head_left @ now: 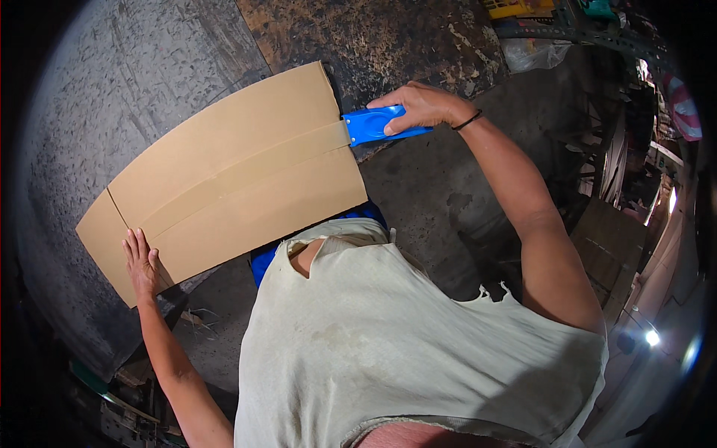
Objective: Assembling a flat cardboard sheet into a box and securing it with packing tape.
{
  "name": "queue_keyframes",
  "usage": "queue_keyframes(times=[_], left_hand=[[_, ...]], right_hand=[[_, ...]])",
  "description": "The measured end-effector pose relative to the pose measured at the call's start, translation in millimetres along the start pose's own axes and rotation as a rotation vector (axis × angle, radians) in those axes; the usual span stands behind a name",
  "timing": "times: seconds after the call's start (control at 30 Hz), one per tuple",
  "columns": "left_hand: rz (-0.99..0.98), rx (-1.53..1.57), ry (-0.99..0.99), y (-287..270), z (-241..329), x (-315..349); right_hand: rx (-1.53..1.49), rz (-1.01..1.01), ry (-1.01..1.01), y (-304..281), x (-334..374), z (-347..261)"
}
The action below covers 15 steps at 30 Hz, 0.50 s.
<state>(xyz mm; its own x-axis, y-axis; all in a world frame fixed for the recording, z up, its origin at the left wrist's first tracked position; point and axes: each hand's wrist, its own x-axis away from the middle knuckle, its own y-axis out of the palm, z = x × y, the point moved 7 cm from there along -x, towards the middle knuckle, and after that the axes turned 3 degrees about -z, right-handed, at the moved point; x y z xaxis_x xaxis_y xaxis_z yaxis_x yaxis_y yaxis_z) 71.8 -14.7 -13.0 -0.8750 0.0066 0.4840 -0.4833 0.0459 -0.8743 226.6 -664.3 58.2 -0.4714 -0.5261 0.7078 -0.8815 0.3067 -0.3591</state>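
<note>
The cardboard (287, 207) is tan, the tape dispenser (370, 125) blue, the shirt (403, 336) off-white, the worktop (160, 75) mottled grey.

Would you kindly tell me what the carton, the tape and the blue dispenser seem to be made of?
Carton: matte cardboard, by its plain tan face and crisp edges. Tape: smooth, probably plastic film, being a thin, faintly darker band. Dispenser: glossy by its sheen; painted metal or hard plastic.

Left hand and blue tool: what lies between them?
In the head view, a cardboard sheet with a tan strip along it lies between the left hand and the blue tool held by the right hand.
</note>
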Motion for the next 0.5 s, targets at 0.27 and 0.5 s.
queue_keyframes(times=[0.27, 0.5], left_hand=[[0.011, 0.025, 0.009, 2.9, -2.7, 1.7], [-0.015, 0.003, -0.004, 1.5, 0.7, -0.2]], right_hand=[[0.023, -0.008, 0.013, 1.1, -3.2, -1.1], [0.09, 0.014, 0.045, 1.9, -8.1, -1.1]])
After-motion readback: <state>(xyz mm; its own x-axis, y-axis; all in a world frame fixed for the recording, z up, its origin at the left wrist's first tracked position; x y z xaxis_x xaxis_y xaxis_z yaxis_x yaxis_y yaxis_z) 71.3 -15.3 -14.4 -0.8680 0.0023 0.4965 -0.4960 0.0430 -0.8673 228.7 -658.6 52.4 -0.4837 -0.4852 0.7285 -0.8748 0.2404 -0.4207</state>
